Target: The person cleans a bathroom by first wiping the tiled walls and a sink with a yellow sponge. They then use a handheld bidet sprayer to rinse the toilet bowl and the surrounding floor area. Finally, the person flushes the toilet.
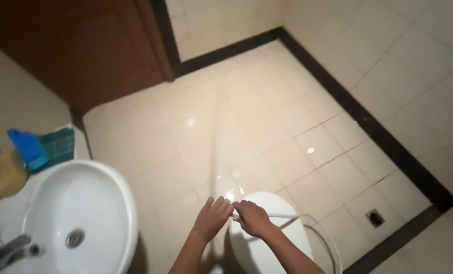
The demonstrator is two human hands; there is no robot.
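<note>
We find both hands meeting above the closed white toilet lid (pixel 267 238): right hand (pixel 253 218) clenched on a thin white flexible hose (pixel 318 228), left hand (pixel 212 217) touching its tip, fingers loose. Risk: glossy cream floor tiles (pixel 267 127) appear wet; a slipped grip could spray, and footing suffers.
</note>
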